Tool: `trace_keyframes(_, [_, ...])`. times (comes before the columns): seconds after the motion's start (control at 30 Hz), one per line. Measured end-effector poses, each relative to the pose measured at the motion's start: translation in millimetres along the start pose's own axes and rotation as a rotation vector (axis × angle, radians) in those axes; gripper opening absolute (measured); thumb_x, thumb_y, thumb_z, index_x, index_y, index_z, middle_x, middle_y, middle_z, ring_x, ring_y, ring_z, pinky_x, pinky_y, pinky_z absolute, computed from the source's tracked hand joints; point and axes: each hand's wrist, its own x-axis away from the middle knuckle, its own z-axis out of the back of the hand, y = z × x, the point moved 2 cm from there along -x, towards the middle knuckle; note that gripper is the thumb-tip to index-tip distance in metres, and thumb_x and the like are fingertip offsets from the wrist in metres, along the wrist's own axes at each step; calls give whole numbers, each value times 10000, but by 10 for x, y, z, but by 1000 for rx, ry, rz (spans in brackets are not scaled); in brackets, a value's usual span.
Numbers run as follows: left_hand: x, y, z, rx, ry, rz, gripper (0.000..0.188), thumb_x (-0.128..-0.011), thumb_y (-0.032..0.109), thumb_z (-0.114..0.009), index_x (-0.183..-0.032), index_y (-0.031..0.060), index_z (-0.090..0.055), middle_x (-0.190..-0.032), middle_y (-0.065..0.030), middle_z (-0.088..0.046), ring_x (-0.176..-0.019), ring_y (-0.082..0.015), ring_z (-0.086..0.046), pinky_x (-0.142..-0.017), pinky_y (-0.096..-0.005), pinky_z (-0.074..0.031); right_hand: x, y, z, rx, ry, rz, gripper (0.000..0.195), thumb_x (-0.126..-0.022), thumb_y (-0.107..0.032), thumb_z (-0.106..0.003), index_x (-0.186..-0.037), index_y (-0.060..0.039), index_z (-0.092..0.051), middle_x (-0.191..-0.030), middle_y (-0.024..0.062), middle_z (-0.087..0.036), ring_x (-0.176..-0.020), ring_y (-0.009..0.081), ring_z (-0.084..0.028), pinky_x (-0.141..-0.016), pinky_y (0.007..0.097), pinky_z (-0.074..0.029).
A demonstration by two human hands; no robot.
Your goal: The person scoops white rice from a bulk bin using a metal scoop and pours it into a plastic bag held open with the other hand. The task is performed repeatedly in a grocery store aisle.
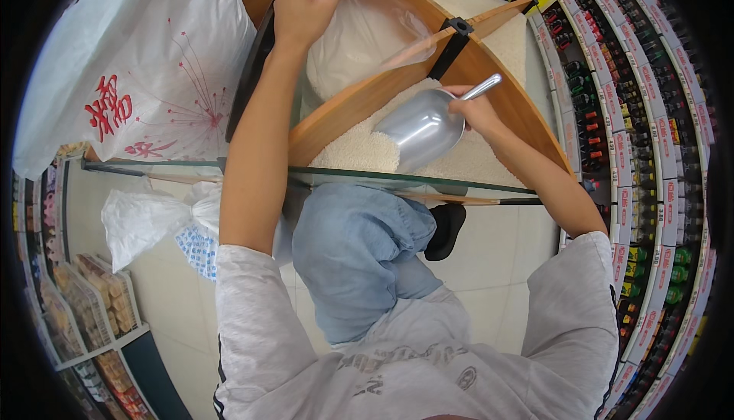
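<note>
My right hand grips a shiny metal scoop near the base of its handle. The scoop's mouth faces left into loose white rice, which lies in a wood-sided bin compartment with a glass front. A clear plastic bag hangs from my left hand, its top edge pinched between thumb and fingers. That bag rests in the neighbouring compartment, behind a wooden divider. Whether it has rice inside is hard to tell, since pale grains show through the film.
A large white printed sack stands left of the bin. Below it a tied white bag sits by the floor. Shelves of bottles line the right side. Packaged goods fill racks at lower left. The bin's glass edge crosses before my knees.
</note>
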Motion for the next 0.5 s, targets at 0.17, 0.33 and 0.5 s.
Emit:
trace_keyframes(0.17, [1, 19, 6, -30, -18, 37, 291, -863, 383, -711, -885, 103, -785, -585, -68, -626, -524, -186, -577, -563, -323, -450, -77, -9, 149, -253, 31, 24, 482, -679, -35, -554, -1128, 4, -721, -828, 91, -684, -616, 140, -598, -506, 266, -479])
trace_keyframes(0.33, [8, -38, 3, 11, -8, 31, 284, -862, 382, -719, -890, 107, -785, -558, -55, -598, -505, -139, -528, -537, -311, -420, -3, -207, 208, -494, -4, -27, 524, -658, -21, -512, -1148, 87, -663, -983, 175, -684, -874, 240, -667, -794, 337, -575])
trace_keyframes(0.5, [13, -16, 1, -6, -4, 10, 275, -865, 379, -722, -894, 114, -788, -537, -37, -565, -499, -103, -478, -518, -298, -390, 116, -393, 278, -597, -52, 12, 465, -681, -83, -504, -1102, 55, -645, -976, 181, -677, -894, 239, -682, -860, 377, -589])
